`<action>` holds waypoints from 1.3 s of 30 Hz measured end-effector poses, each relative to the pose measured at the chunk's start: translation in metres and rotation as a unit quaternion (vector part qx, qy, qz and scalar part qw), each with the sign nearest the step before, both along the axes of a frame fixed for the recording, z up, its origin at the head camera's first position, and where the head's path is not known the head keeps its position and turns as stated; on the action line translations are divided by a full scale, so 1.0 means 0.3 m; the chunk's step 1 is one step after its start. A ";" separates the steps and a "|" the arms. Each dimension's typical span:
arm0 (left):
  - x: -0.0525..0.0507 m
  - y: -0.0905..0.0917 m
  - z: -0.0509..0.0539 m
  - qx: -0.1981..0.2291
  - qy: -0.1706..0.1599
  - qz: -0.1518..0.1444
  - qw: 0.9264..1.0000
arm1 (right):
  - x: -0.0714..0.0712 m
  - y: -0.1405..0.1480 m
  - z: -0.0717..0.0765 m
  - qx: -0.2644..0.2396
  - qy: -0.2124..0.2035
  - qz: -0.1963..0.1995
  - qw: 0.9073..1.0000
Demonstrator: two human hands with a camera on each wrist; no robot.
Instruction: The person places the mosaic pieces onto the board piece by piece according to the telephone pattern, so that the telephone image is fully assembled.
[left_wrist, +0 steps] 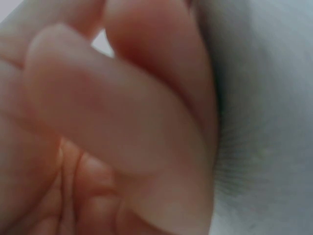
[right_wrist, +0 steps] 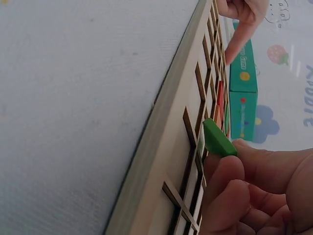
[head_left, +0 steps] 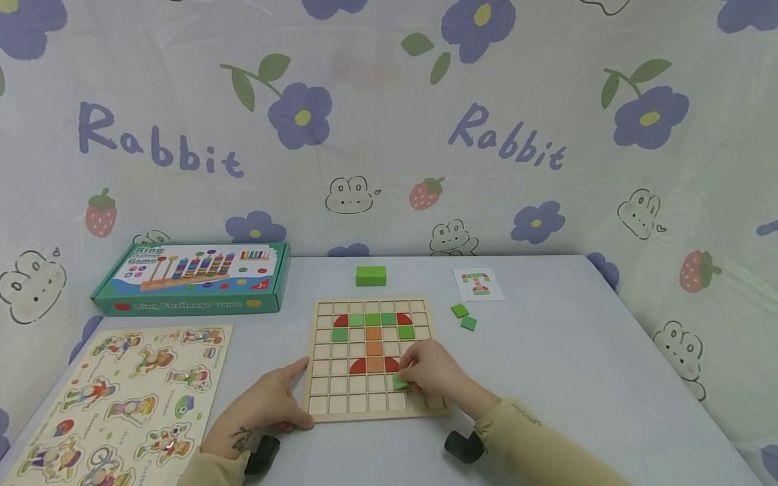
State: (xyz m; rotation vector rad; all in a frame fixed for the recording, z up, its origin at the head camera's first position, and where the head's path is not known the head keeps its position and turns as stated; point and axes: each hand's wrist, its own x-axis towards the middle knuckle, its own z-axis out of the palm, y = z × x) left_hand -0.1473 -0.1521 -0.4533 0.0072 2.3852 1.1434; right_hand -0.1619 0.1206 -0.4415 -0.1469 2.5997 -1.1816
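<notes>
On the table lies a wooden grid board (head_left: 377,416) with coloured pieces in some of its cells: green squares (head_left: 372,319), orange squares (head_left: 373,348) and red quarter-round pieces (head_left: 358,366). My right hand (head_left: 434,370) pinches a green square tile (right_wrist: 218,140) between thumb and fingers. That tile is tilted just over the board, below the lower right red piece (head_left: 392,365). Against the board's left side, my left hand (head_left: 267,403) rests its outstretched index finger, with the thumb at the lower left corner. The left wrist view shows only blurred fingers (left_wrist: 122,112).
Right of the board lie two loose green tiles (head_left: 460,310) below a pattern card (head_left: 479,284). Behind the board sits a green block (head_left: 371,276). A Ring Challenge Game box (head_left: 191,280) stands at the back left, with a picture puzzle board (head_left: 121,405) in front of it.
</notes>
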 end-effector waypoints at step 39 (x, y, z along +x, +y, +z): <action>-0.002 -0.004 0.002 0.002 -0.011 -0.002 1.000 | -0.097 0.064 0.080 0.123 0.089 -0.095 0.984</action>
